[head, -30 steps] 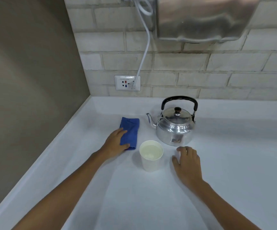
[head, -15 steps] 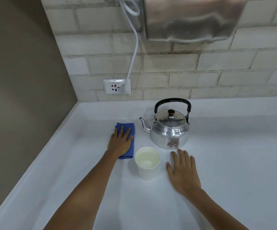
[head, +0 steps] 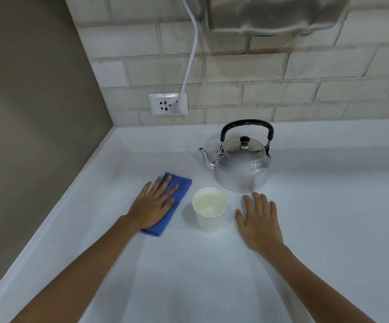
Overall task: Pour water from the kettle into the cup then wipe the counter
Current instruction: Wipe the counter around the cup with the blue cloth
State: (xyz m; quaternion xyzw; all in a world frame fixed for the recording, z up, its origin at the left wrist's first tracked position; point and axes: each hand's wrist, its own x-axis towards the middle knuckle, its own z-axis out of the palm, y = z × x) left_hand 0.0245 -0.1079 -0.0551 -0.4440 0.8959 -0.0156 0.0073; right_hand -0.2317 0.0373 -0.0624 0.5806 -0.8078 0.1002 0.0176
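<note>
A silver kettle [head: 242,169] with a black handle stands upright on the white counter [head: 328,206], its spout pointing left. In front of it a white paper cup [head: 208,220] holds water. To the cup's left lies a folded blue cloth [head: 182,184]. My left hand [head: 153,203] rests flat on the cloth with fingers spread, pressing it onto the counter and hiding its middle. My right hand [head: 258,220] lies flat on the counter right of the cup, just in front of the kettle, holding nothing.
A brick wall runs behind the counter with a white socket [head: 167,104] and a white cable [head: 190,61] plugged into it. A metal appliance [head: 275,12] hangs above the kettle. A brown wall [head: 30,113] bounds the counter on the left.
My left hand slid fully onto the blue cloth and drew it nearer to me and a little left, turning it at an angle. My right hand spread flat beside the cup.
</note>
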